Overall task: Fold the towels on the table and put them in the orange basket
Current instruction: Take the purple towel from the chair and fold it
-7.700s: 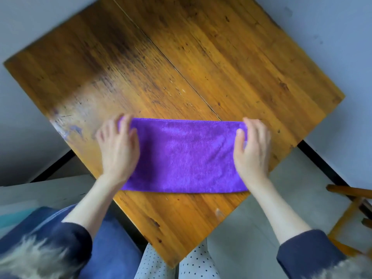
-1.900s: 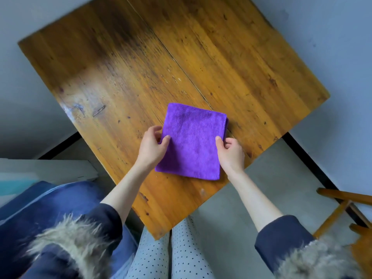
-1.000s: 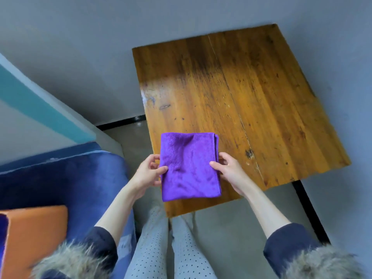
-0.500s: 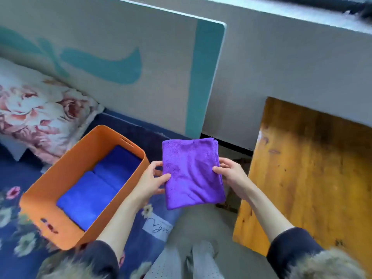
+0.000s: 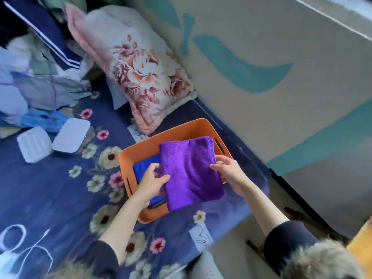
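Note:
A folded purple towel (image 5: 190,171) hangs in the air just above the orange basket (image 5: 141,149), covering most of its right half. My left hand (image 5: 152,182) pinches the towel's left edge, thumb on top. My right hand (image 5: 227,170) pinches its right edge the same way. Inside the basket lie folded blue towels (image 5: 146,166), partly hidden under my left hand and the purple towel. The basket stands on a dark blue flowered bedspread (image 5: 50,188).
A flowered pillow (image 5: 141,73) leans behind the basket by the wall panel (image 5: 261,77). Two white rectangular pads (image 5: 52,140) and a heap of clothes (image 5: 30,67) lie at the left. A corner of the wooden table (image 5: 362,246) shows at the lower right.
I have turned from the table to the bed. Both hands have carried the folded purple towel left, from beside the basket to above it.

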